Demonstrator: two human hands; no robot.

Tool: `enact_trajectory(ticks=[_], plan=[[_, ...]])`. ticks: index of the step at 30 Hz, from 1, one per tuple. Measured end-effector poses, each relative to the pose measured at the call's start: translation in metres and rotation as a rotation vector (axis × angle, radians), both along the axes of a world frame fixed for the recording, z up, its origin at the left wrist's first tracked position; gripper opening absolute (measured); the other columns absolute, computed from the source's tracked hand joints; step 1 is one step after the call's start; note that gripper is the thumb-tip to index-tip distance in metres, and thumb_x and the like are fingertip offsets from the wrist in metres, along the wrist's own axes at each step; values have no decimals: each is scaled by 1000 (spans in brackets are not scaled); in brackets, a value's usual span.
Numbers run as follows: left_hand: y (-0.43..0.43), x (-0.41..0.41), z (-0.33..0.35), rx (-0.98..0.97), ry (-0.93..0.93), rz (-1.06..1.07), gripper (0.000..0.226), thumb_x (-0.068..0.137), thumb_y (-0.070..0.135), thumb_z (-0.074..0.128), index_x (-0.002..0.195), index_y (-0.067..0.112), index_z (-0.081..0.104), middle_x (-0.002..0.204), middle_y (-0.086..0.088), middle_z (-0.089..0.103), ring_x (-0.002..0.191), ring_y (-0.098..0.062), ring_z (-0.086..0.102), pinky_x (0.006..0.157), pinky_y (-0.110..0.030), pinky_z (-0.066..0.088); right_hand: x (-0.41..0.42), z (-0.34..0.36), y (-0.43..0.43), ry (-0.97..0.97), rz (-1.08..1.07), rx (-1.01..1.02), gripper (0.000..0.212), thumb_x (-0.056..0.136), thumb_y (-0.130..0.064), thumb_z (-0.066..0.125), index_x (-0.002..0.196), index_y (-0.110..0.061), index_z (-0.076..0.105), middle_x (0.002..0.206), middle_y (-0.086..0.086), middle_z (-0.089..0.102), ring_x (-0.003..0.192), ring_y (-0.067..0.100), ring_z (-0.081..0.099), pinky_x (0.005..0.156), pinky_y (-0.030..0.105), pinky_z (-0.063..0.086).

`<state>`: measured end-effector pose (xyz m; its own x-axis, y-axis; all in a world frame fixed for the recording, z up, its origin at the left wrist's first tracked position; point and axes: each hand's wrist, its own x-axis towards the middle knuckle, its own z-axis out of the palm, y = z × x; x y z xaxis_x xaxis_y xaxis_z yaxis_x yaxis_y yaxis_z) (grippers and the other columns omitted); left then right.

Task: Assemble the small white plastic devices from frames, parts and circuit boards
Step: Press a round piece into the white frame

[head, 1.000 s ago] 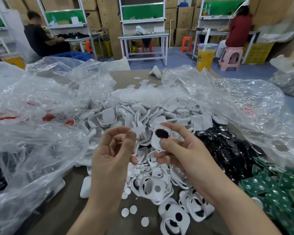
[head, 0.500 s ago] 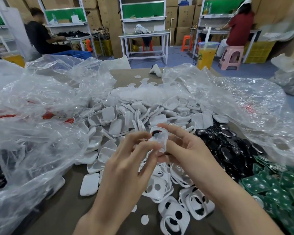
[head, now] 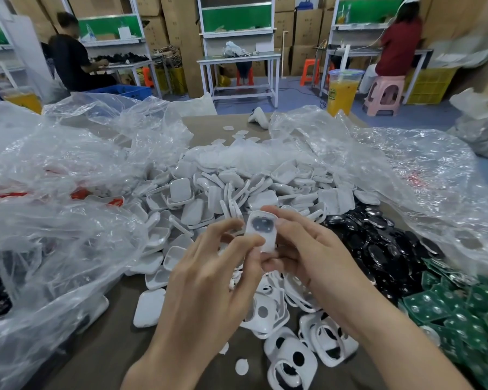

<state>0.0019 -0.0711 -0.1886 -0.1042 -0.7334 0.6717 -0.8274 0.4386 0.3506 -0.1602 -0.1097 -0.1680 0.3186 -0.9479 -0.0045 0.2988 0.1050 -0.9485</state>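
1. Head view, step in hand: by the look of it, seating a dark insert into a white frame (head: 261, 232), judging from the dark oval showing in its upper window.
2. Gripped on the right side by the right hand (head: 313, 260), fingers curled over the frame's top and right edge, thumb hidden.
3. Pinched on the left side by the left hand (head: 209, 280), thumb tip and forefinger closed on the lower left edge, other fingers loosely bent. Cannot tell whether anything smaller sits under those fingertips.
4. Held upright between both hands, lifted clear of the counter (head: 104, 342), above the near edge of the pile of white shells (head: 209, 198).
5. Next, as a judgement: pressing the insert flush with even thumb pressure, without letting the thin frame twist.
6. After that, probably a reach to the right for a circuit board (head: 434, 308) from the green heap, just beyond the black parts (head: 392, 249).
7. Lying loose on the counter below the hands: more holed frames (head: 290, 358). Crumpled plastic bags (head: 54, 178) on either side.
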Motion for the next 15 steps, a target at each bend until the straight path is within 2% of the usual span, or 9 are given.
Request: enact_trajectory(ticks=[3, 6, 8, 11, 13, 15], plan=[[1, -1, 1, 14, 26, -4, 28, 100, 35, 47, 112, 25, 71, 121, 6, 62, 99, -10, 67, 72, -31, 57, 0, 1, 1, 31, 3, -33, 25, 100, -12, 57, 121, -20, 67, 71, 4, 71, 62, 14, 68, 57, 16, 54], [1, -2, -1, 57, 104, -13, 30, 102, 36, 44, 117, 25, 68, 122, 14, 61, 108, -6, 64, 79, -31, 56, 2, 0, 1, 44, 21, -49, 28, 99, -6, 57, 123, -18, 64, 69, 3, 70, 62, 14, 68, 65, 21, 58], [1, -5, -1, 108, 210, -47, 30, 102, 38, 42, 118, 28, 66, 120, 20, 60, 109, -2, 63, 82, -25, 53, 3, -1, 1, 39, 21, -53, 28, 99, -5, 57, 123, -17, 63, 71, 3, 70, 62, 14, 69, 66, 22, 58], [2, -9, 0, 197, 402, -74, 20, 98, 45, 47, 110, 42, 63, 110, 22, 65, 100, 1, 66, 77, -13, 49, 2, -1, 2, 39, 8, -70, 26, 99, -6, 58, 121, -18, 65, 76, 3, 72, 64, 16, 71, 62, 22, 58], [2, -10, 0, 279, 573, -88, 13, 93, 50, 54, 103, 47, 61, 102, 21, 70, 93, -1, 69, 73, -12, 50, 3, -2, 3, 54, 6, -94, 24, 99, -8, 58, 119, -18, 66, 77, 2, 74, 65, 18, 72, 61, 22, 58], [1, -11, 2, 325, 724, -124, 11, 89, 46, 62, 100, 47, 60, 97, 18, 71, 90, -5, 71, 73, -14, 52, 4, -3, 4, 70, 15, -122, 21, 99, -9, 60, 115, -19, 68, 77, 3, 74, 65, 20, 72, 61, 23, 58]])
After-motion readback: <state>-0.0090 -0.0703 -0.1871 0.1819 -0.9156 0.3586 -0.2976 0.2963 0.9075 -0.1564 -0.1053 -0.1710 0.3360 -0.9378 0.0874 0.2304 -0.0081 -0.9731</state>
